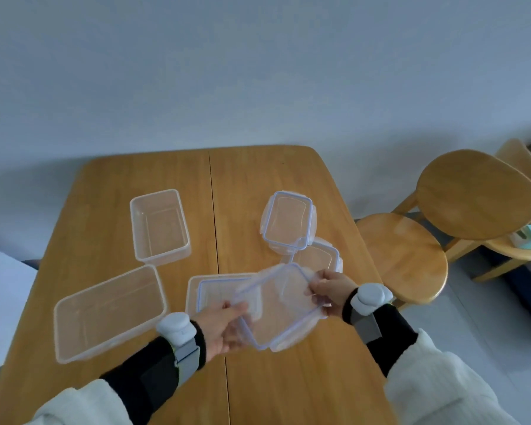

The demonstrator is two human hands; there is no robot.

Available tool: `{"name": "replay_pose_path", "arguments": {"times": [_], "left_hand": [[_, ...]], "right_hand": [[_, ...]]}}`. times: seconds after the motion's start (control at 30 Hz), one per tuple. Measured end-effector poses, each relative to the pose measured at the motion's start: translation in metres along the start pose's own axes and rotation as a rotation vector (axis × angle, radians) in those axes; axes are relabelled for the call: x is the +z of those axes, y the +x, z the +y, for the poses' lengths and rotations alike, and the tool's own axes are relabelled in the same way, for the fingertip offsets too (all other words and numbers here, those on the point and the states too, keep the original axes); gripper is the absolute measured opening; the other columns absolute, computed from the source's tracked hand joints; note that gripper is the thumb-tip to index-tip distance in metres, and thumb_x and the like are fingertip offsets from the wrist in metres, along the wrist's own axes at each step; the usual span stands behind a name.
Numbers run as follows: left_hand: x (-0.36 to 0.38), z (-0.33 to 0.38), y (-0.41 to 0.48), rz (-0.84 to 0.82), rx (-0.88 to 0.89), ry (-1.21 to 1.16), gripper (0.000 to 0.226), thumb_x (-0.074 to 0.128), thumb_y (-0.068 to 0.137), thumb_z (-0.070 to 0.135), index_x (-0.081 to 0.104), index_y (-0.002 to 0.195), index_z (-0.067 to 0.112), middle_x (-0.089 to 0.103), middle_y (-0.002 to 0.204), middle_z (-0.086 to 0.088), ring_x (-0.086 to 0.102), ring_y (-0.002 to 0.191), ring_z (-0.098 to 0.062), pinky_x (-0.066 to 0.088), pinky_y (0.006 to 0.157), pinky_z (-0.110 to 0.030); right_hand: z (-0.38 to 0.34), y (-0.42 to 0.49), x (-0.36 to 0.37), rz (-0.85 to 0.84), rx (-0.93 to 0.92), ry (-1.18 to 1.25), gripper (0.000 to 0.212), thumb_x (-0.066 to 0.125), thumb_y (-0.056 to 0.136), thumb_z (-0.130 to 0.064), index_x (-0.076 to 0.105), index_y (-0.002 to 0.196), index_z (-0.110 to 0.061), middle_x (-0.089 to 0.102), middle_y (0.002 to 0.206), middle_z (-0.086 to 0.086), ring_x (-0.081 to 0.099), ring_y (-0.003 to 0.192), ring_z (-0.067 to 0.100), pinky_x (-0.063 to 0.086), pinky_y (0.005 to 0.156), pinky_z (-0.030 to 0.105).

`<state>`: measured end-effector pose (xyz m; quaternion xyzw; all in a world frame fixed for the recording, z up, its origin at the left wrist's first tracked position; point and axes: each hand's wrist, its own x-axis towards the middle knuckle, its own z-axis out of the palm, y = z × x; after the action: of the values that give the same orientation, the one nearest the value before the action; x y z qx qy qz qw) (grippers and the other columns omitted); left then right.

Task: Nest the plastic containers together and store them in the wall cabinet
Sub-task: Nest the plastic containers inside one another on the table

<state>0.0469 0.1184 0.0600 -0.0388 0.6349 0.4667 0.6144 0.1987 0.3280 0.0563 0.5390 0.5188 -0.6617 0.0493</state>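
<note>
- Holding blue-rimmed lid w/ both hands, tilted, just above table, front-centre.
- L hand curled round its near-left corner; R hand pinches the far-right edge.
- Small tub & big tub sit open on the left.

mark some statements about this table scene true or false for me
1. The left hand and the right hand both hold the blue-rimmed lid. True.
2. The large container and the medium container are nested together. False: they sit apart on the table, each open and empty.
3. A wooden chair stands to the right of the table. True.
4. The blue-rimmed lid lies flat on the table. False: it is lifted off the table and tilted between the two hands.
</note>
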Motion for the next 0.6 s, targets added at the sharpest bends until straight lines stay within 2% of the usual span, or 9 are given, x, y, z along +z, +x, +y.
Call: {"name": "replay_pose_path", "arguments": {"times": [0.07, 0.13, 0.17, 0.23, 0.3, 0.37, 0.4, 0.53, 0.6], "left_hand": [[-0.020, 0.014, -0.003, 0.054, 0.110, -0.050, 0.014, 0.065, 0.087, 0.016, 0.058, 0.094, 0.007, 0.066, 0.084, -0.009, 0.063, 0.071, -0.021, 0.057, 0.069, -0.037], [-0.042, 0.022, 0.003, 0.147, 0.191, -0.035, 0.016, 0.065, 0.085, 0.009, 0.058, 0.099, 0.003, 0.066, 0.092, -0.012, 0.063, 0.082, -0.025, 0.056, 0.078, -0.042], [-0.055, 0.023, 0.008, 0.216, 0.227, 0.017, 0.016, 0.066, 0.084, 0.008, 0.058, 0.096, 0.001, 0.065, 0.093, -0.014, 0.063, 0.084, -0.028, 0.056, 0.081, -0.046], [-0.078, 0.020, 0.023, 0.394, 0.288, 0.271, 0.017, 0.071, 0.080, 0.015, 0.056, 0.080, 0.006, 0.064, 0.081, -0.014, 0.061, 0.073, -0.028, 0.056, 0.077, -0.049], [-0.095, 0.018, 0.039, 0.513, 0.301, 0.541, 0.027, 0.068, 0.074, 0.025, 0.045, 0.064, 0.016, 0.050, 0.064, -0.004, 0.047, 0.059, -0.023, 0.051, 0.063, -0.042], [-0.090, 0.023, 0.045, 0.547, 0.287, 0.753, 0.036, 0.059, 0.076, 0.020, 0.028, 0.058, 0.019, 0.031, 0.059, 0.003, 0.029, 0.059, -0.020, 0.032, 0.058, -0.029], [-0.086, 0.027, 0.044, 0.554, 0.270, 0.816, 0.038, 0.054, 0.080, 0.015, 0.023, 0.057, 0.018, 0.026, 0.059, 0.004, 0.025, 0.060, -0.020, 0.026, 0.057, -0.027], [-0.076, 0.035, 0.047, 0.539, 0.160, 0.837, 0.043, 0.041, 0.094, 0.011, 0.022, 0.056, 0.015, 0.024, 0.058, 0.002, 0.022, 0.051, -0.014, 0.019, 0.047, -0.021], [-0.078, 0.035, 0.050, 0.570, 0.141, 0.839, 0.044, 0.045, 0.094, 0.016, 0.023, 0.056, 0.017, 0.025, 0.058, 0.003, 0.032, 0.056, -0.015, 0.028, 0.052, -0.018]], "right_hand": [[-0.003, -0.002, 0.017, -0.042, 0.002, 0.128, 0.016, 0.055, 0.089, -0.002, 0.048, 0.084, -0.015, 0.065, 0.085, 0.010, 0.056, 0.063, 0.019, 0.048, 0.055, 0.029], [0.002, 0.000, 0.039, -0.042, 0.004, 0.158, 0.015, 0.062, 0.087, -0.004, 0.049, 0.084, -0.012, 0.062, 0.091, 0.013, 0.061, 0.073, 0.023, 0.056, 0.061, 0.036], [0.006, 0.004, 0.050, -0.027, 0.003, 0.149, 0.015, 0.064, 0.086, -0.006, 0.050, 0.084, -0.009, 0.060, 0.091, 0.014, 0.062, 0.076, 0.024, 0.059, 0.065, 0.040], [0.013, 0.012, 0.072, 0.001, 0.005, 0.124, 0.017, 0.066, 0.085, -0.008, 0.050, 0.080, -0.006, 0.059, 0.088, 0.015, 0.061, 0.080, 0.026, 0.060, 0.073, 0.046], [0.017, 0.022, 0.093, 0.024, 0.014, 0.108, 0.019, 0.066, 0.085, -0.009, 0.049, 0.077, -0.006, 0.057, 0.085, 0.016, 0.060, 0.078, 0.027, 0.060, 0.067, 0.043], [0.023, 0.027, 0.104, 0.073, 0.023, 0.110, 0.020, 0.064, 0.085, -0.009, 0.046, 0.076, -0.007, 0.053, 0.079, 0.014, 0.058, 0.071, 0.025, 0.059, 0.057, 0.037], [0.025, 0.030, 0.110, 0.095, 0.017, 0.110, 0.021, 0.063, 0.085, -0.008, 0.044, 0.075, -0.008, 0.052, 0.076, 0.013, 0.057, 0.067, 0.025, 0.058, 0.053, 0.035], [0.025, 0.034, 0.116, 0.151, -0.013, 0.057, 0.021, 0.060, 0.084, -0.006, 0.041, 0.073, -0.009, 0.051, 0.070, 0.012, 0.053, 0.058, 0.023, 0.056, 0.048, 0.032], [0.023, 0.037, 0.113, 0.145, -0.004, -0.064, 0.021, 0.063, 0.082, -0.009, 0.043, 0.075, -0.009, 0.051, 0.066, 0.010, 0.050, 0.051, 0.021, 0.052, 0.046, 0.031]]}}
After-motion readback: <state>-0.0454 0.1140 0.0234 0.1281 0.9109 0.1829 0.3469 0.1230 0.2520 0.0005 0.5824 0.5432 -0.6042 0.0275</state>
